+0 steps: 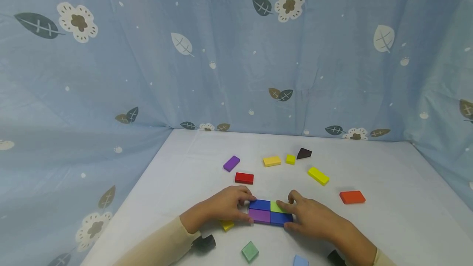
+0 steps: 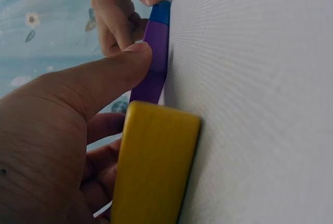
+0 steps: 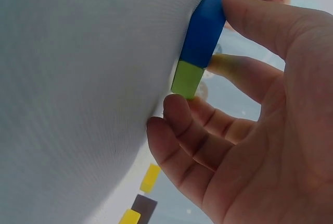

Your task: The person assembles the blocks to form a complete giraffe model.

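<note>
In the head view, two blue blocks, a purple block and a light green block lie together as a flat rectangle. My left hand holds its left end, forefinger at the far-left blue block and thumb against the purple block. From the other side, my right hand has its forefinger on the green block and its thumb at the near-right blue block. A yellow block lies close beside the left hand, partly covered by it in the head view.
Beyond the hands are a red block, a purple block, several yellow blocks, a dark block and an orange block. Nearer lie a pale green block and a light blue block. A patterned curtain borders the white table.
</note>
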`<state>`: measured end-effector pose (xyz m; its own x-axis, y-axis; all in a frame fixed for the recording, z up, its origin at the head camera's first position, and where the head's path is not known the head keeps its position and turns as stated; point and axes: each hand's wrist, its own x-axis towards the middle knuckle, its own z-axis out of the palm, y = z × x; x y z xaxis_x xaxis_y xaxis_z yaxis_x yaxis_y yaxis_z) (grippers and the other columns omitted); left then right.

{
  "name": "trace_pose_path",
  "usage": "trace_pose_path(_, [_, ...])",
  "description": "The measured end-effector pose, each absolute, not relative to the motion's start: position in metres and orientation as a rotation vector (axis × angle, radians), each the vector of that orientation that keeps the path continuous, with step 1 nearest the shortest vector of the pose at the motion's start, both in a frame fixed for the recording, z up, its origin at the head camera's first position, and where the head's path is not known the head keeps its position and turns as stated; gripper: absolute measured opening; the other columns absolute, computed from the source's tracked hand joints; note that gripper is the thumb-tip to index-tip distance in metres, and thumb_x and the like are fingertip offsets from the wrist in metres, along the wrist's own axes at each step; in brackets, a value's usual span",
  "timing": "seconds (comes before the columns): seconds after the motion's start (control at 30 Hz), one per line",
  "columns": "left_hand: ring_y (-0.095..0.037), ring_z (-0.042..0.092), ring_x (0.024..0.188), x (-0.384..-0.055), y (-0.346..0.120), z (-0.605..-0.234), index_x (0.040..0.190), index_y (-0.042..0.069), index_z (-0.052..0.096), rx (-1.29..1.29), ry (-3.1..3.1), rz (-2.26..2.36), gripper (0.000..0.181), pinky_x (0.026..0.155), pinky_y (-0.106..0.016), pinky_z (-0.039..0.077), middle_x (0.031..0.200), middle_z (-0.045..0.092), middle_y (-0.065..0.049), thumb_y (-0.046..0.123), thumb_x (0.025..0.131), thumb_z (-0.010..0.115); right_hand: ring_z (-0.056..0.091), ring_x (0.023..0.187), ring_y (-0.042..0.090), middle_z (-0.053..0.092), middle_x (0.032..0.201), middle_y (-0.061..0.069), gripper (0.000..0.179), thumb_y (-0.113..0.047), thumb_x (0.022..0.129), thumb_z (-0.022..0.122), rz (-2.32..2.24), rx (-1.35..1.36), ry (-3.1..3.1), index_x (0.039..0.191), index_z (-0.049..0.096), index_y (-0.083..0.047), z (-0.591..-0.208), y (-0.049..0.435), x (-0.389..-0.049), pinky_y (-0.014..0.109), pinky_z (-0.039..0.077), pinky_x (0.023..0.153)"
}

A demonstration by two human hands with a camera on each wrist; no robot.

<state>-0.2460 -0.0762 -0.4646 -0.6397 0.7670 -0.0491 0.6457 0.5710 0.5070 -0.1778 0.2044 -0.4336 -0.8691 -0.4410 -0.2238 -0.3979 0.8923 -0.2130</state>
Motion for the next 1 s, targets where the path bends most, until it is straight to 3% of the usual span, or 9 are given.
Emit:
trace_pose_path(0.53, [0.000, 0.050, 0.087, -0.2434, -0.0751, -0.4623, 0.130, 0.028, 0.064, 1.167, 2.546, 0.660, 0.063, 0.074, -0.018, 0.046, 0.111, 0.055, 0.020, 0.060, 0.077, 0.074, 0.050, 0.074, 0.010, 0.050, 0.114, -0.002, 0.061, -0.051, 0.082, 0.073, -0.242, -0.677, 2.788, 0.138, 0.056, -0.035, -0.4361, 0.2076, -0.1806, 0.031, 0.053, 0.071])
trace_pose_path(1.0, [0.000, 0.049, 0.091, -0.2464, -0.0755, -0.4686, 0.127, 0.033, 0.064, 1.103, 2.517, 0.725, 0.058, 0.078, -0.022, 0.047, 0.110, 0.055, 0.022, 0.059, 0.076, 0.075, 0.048, 0.071, 0.009, 0.050, 0.113, -0.001, 0.061, -0.051, 0.082, 0.073, -0.246, -0.709, 2.790, 0.138, 0.057, -0.033, -0.4354, 0.2085, -0.1809, 0.027, 0.051, 0.067])
